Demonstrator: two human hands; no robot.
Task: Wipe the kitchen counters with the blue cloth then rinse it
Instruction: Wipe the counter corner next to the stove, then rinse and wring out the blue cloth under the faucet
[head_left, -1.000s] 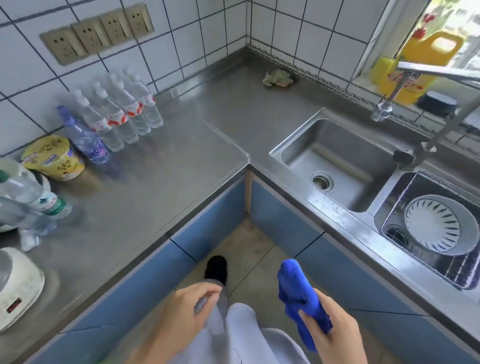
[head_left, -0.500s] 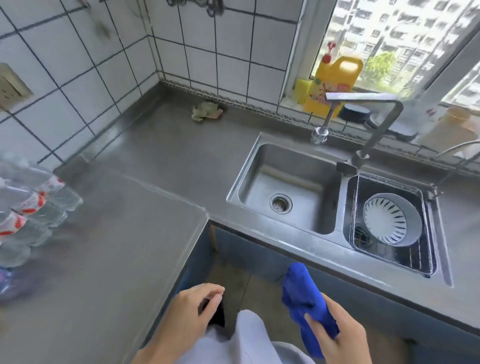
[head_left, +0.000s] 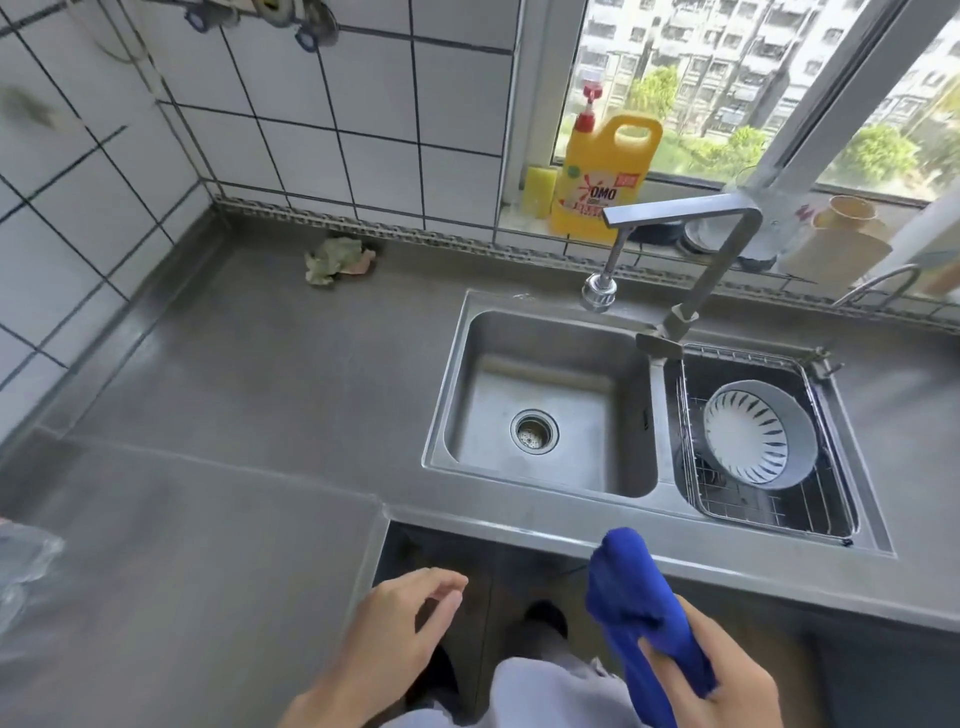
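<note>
My right hand (head_left: 727, 680) grips the bunched blue cloth (head_left: 639, 613) low at the right, just in front of the counter's front edge below the sink. My left hand (head_left: 395, 639) hangs open beside it with the fingers apart and nothing in it. The steel L-shaped counter (head_left: 260, 374) runs along the left wall and the back wall. The left sink basin (head_left: 545, 405) is bare, with its drain near the middle. The tap (head_left: 675, 244) reaches over the basin's back edge, and no water runs from it.
The right basin holds a wire rack (head_left: 769, 509) with a white slotted bowl (head_left: 753, 441). A crumpled rag (head_left: 337, 260) lies at the back of the counter. A yellow detergent jug (head_left: 602, 182) and a yellow sponge (head_left: 537, 192) stand on the window sill. Plastic bottles (head_left: 21, 566) show at the left edge.
My view has swung right, from the bottles on the left counter toward the sink and window. Both hands stay low in front of me, the right still holding the cloth.
</note>
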